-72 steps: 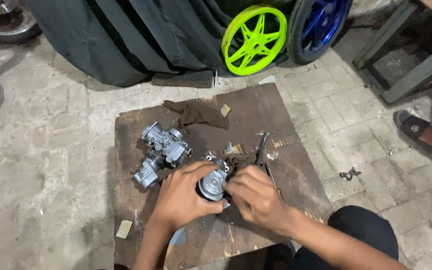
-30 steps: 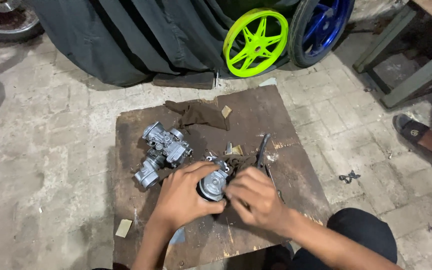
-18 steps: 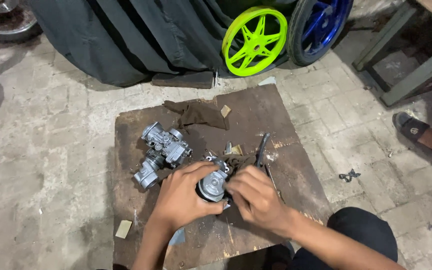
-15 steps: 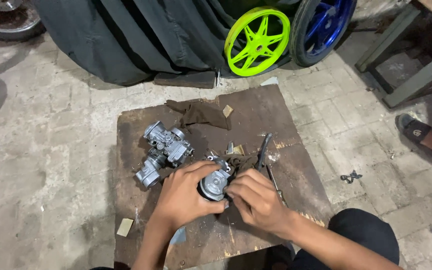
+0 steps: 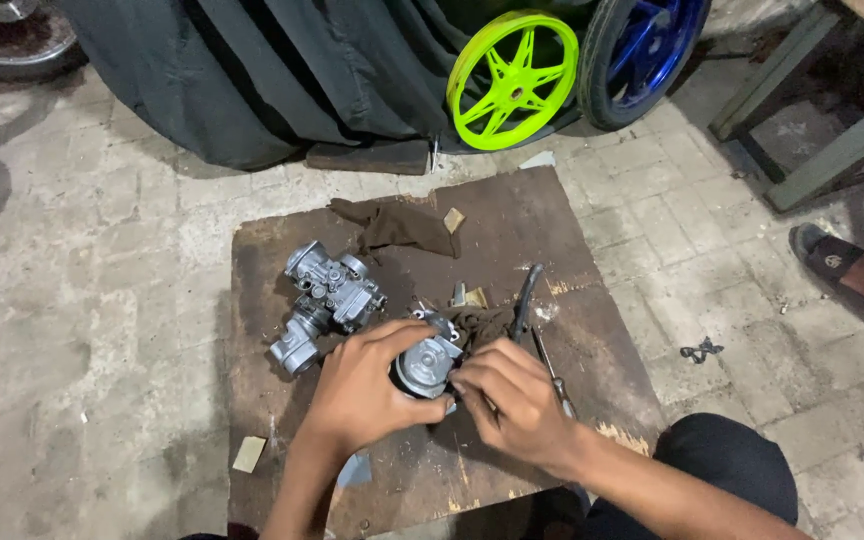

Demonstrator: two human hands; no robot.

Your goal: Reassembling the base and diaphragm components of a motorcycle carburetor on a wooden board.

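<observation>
Both hands are meeting on the round metal part: left hand is gripping it from the left, right hand is pinching its right edge.

a carburetor lies on the board, left of the pliers; two wheels stand behind.

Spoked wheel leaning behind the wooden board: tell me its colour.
The spoked wheel is bright neon green, clearest in the head view, beside a blue wheel.
</observation>
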